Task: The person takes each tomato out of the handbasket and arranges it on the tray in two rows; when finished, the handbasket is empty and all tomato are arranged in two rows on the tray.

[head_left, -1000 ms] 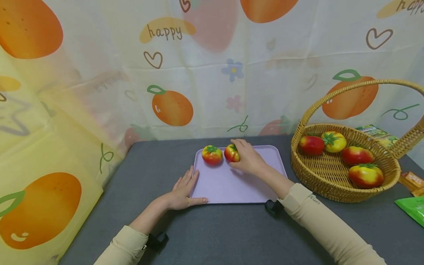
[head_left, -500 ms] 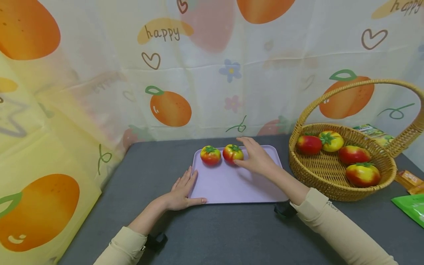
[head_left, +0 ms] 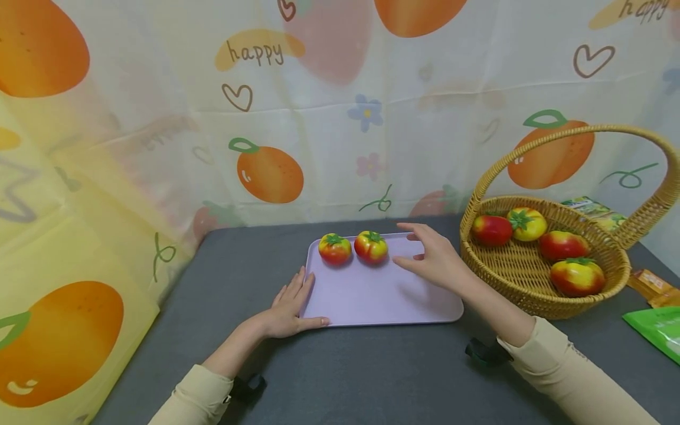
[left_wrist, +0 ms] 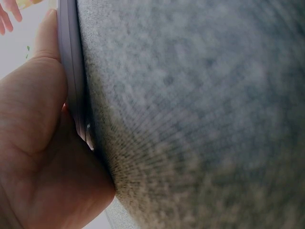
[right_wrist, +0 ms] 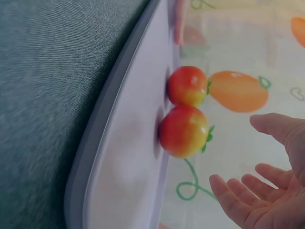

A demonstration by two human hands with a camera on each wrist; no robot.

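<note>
Two red-and-yellow tomatoes with green leafy tops, a left tomato [head_left: 335, 250] and a right tomato [head_left: 371, 248], sit side by side at the back left of a pale purple tray [head_left: 372, 298]. My left hand [head_left: 287, 310] rests at the tray's front left corner, fingers spread along its left side and thumb on the front edge; the left wrist view shows the thumb [left_wrist: 46, 38] along the rim. Over the tray's right part hovers my right hand [head_left: 438, 257], thumb and fingers apart with nothing between them, to the right of the tomatoes.
At the right stands a wicker basket [head_left: 480, 283] with a tall arched handle, holding several red and yellow fruits. Beside it lie an orange-brown packet [head_left: 654, 287] and a green packet [head_left: 659, 324]. A printed cloth [head_left: 319, 118] hangs behind the grey table [head_left: 350, 378].
My right hand has let go of the right tomato and drawn away to the right, toward the basket. The left hand keeps its place on the tray, and the view has shifted slightly.
</note>
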